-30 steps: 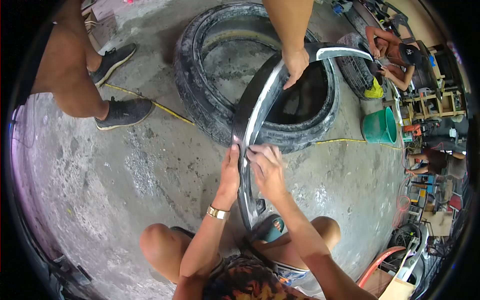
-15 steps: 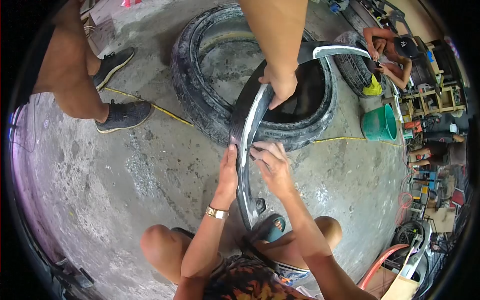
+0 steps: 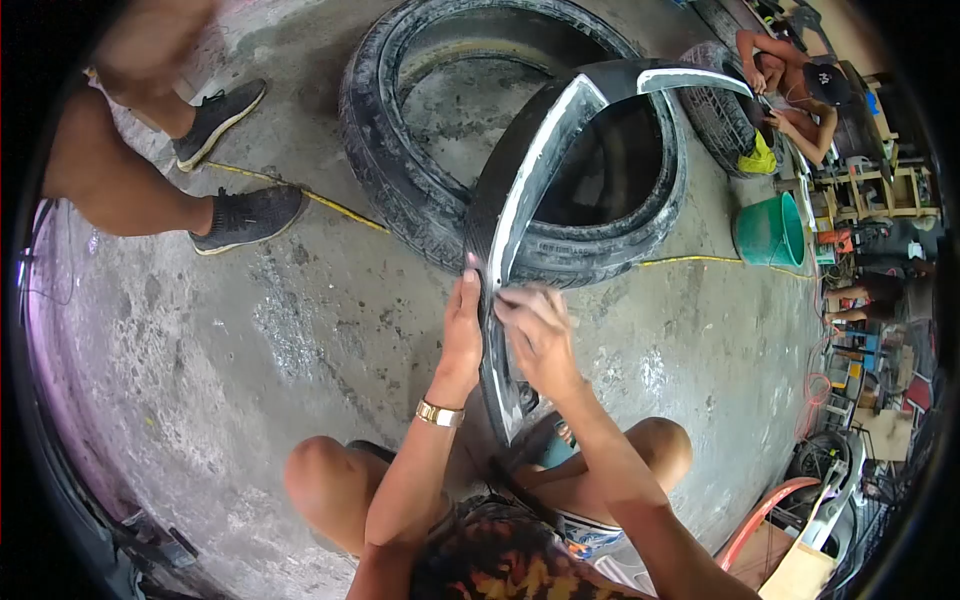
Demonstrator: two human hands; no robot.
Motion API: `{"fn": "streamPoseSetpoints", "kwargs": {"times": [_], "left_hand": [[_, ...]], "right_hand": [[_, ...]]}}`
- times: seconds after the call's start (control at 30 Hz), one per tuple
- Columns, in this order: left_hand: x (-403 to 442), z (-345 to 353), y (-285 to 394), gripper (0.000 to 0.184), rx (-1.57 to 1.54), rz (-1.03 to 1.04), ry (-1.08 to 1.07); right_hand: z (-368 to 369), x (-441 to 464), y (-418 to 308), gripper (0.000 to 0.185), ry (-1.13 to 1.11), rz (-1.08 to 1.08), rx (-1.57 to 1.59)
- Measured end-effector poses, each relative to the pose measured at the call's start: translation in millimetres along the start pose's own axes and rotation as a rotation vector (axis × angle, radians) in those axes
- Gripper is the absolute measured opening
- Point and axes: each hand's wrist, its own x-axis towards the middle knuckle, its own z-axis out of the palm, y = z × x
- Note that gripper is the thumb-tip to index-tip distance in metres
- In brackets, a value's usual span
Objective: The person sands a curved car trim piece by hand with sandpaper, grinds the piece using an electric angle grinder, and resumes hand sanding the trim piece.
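A long curved black fender flare (image 3: 484,220) with a white band along its edge arches away from me, resting across a large tire (image 3: 415,195) on the floor. My left hand (image 3: 462,335) is closed on the flare's near left side, thumb up along the surface. At the opposite edge, my right hand (image 3: 540,335) has its fingers curled and pressed against the white band. It is partly blurred, and whatever its fingers may hold is hidden. The flare's near end points down between my knees.
Another person's shoes (image 3: 245,220) stand at the left. A yellow cord (image 3: 340,212) runs along the floor to the tire. At the right are a green bucket (image 3: 768,230), a second tire (image 3: 715,125), a seated co-worker (image 3: 800,100) and cluttered shelves (image 3: 885,195).
The other person's hand has let go of the flare and withdrawn to the upper left. My right hand has shifted slightly along the edge; my left hand keeps its hold.
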Motion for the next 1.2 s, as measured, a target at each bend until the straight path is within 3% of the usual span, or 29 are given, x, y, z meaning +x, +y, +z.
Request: {"fn": "streamPoseSetpoints", "kwargs": {"times": [0.33,0.47,0.6,0.77,0.87,0.97,1.1,1.13,1.2], "left_hand": [[7.3,6.0,7.6,0.049,-0.009,0.024,0.019],[2.3,1.3,5.0,0.049,-0.084,-0.069,-0.035],[6.9,10.2,13.1,0.049,0.025,0.051,0.055],[1.7,2.3,4.7,0.050,-0.003,-0.034,-0.022],[6.0,2.6,0.5,0.050,0.077,0.086,0.056],[3.9,-2.0,2.7,0.054,0.014,-0.043,-0.026],[11.6,-3.0,-9.0,0.059,0.083,0.036,0.081],[17.6,-3.9,-14.8,0.055,0.106,0.057,0.162],[6.2,-9.4,-10.8,0.054,0.100,-0.016,0.109]], "right_hand": [[5.3,-13.9,-5.9,0.026,0.018,0.038,-0.011],[3.6,14.8,0.0,0.022,0.026,0.055,-0.002],[5.1,-12.1,-1.1,0.023,0.028,0.007,0.018],[0.6,15.2,-3.6,0.023,0.031,0.032,-0.041],[5.7,-11.3,0.8,0.025,0.015,0.031,0.017],[1.8,25.5,-0.6,0.023,0.039,0.086,-0.027],[7.3,-16.3,-0.1,0.025,0.017,0.028,-0.031],[10.1,1.4,8.4,0.026,0.013,-0.065,-0.061],[0.8,42.4,17.2,0.023,-0.007,0.027,-0.070]]}}
